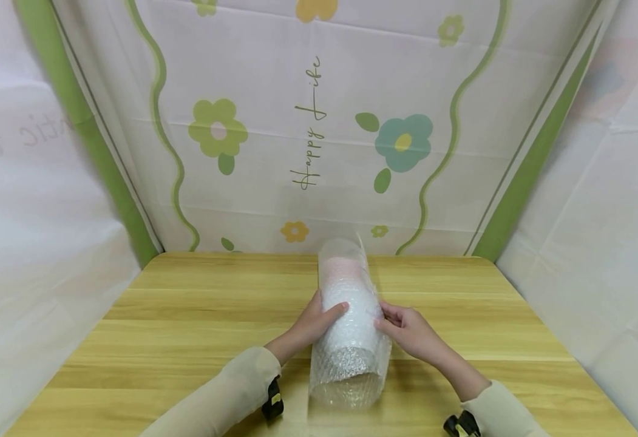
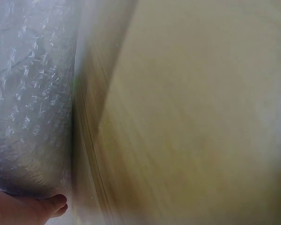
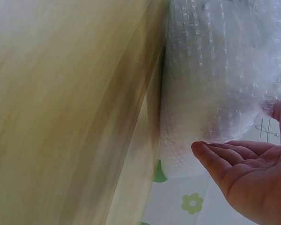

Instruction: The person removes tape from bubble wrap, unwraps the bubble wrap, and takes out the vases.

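A long bundle of clear bubble wrap (image 1: 351, 358) lies on the table, pointing away from me. Inside it shows something white and rounded, with a pinkish part toward the far end; the wrap hides what it is. The near end of the wrap hangs loose as an open tube. My left hand (image 1: 319, 318) holds the bundle's left side, thumb over the top. At the right side, my right hand (image 1: 411, 331) pinches the wrap between thumb and fingers. The left wrist view shows fingertips (image 2: 58, 205) at the bundle's edge; in the right wrist view the right fingers (image 3: 220, 157) are bent against the wrap.
The wooden table (image 1: 198, 315) reaches back to a white cloth wall (image 1: 269, 79) printed with flowers and lettering. White cloth sides (image 1: 597, 243) with green edging stand left and right. The bundle's far end is close to the table's back edge.
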### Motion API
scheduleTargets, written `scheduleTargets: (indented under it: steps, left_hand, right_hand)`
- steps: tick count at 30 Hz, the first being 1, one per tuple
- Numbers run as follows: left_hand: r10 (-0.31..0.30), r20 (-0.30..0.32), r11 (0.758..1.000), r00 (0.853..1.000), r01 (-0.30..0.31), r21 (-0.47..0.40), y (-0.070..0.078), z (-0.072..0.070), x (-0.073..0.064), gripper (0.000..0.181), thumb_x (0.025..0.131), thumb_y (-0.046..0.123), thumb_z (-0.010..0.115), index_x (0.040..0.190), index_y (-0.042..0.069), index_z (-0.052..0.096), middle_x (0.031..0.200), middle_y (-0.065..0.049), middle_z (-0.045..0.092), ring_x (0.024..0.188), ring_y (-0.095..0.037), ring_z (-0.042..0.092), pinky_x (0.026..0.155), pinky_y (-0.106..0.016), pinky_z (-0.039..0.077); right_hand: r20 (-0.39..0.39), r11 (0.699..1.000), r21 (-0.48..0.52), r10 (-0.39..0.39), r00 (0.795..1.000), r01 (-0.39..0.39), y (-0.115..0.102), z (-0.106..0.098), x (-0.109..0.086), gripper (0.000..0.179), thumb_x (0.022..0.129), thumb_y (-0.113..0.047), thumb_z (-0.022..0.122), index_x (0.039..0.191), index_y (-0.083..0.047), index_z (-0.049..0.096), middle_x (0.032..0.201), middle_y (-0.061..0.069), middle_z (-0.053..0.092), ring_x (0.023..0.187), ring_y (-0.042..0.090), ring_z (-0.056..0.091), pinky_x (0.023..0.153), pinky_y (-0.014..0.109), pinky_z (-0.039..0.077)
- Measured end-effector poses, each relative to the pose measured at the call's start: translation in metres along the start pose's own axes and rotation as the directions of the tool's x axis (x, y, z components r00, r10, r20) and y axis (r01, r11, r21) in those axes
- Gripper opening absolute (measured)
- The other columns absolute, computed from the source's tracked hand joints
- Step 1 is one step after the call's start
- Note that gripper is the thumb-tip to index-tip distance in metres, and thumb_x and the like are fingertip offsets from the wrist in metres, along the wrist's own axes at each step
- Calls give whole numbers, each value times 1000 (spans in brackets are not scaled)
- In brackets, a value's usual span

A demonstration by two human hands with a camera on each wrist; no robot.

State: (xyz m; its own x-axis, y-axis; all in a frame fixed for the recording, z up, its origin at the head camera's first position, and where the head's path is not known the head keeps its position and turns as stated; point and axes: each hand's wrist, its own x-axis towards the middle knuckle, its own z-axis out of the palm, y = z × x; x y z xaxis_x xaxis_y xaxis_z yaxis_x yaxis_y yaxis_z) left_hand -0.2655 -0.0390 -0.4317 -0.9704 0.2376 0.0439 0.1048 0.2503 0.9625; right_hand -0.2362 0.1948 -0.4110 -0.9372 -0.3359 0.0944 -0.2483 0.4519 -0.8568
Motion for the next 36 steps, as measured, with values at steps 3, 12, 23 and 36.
scheduleTargets:
  steps: [3,12,23,36]
  left_hand:
    - [-3,-2,1000,1000,3,4,0,0,0,88,91,49,61,152,1,19,145,-25,38,129,-41,41,99,-57,39]
    - [-8,-3,1000,1000,8,8,-1,1,0,88,91,49,60,152,0,19,145,-25,38,128,-40,41,98,-57,40]
    - [-1,4,1000,1000,1,6,0,0,0,87,92,48,60,152,0,20,146,-25,36,130,-40,39,101,-57,36]
    - [-5,21,1000,1000,6,-15,-4,-2,1,86,93,49,59,153,4,18,148,-23,34,131,-40,37,102,-58,35]
  right_hand:
    - [-11,1000,-14,-3,1000,3,0,0,0,60,98,-26,60,140,11,41,140,27,45,126,36,49,92,34,48]
    - [-59,999,-44,2,998,-4,1,3,-2,54,98,-25,60,138,9,47,135,25,51,121,34,53,89,33,51]
    - [-106,981,-186,-82,991,61,-5,8,-3,44,100,-17,57,134,10,51,130,24,56,116,31,57,85,34,53]
    - [-123,995,-95,-53,991,41,1,6,-4,45,99,-23,58,132,8,55,129,23,57,116,32,58,86,33,52]
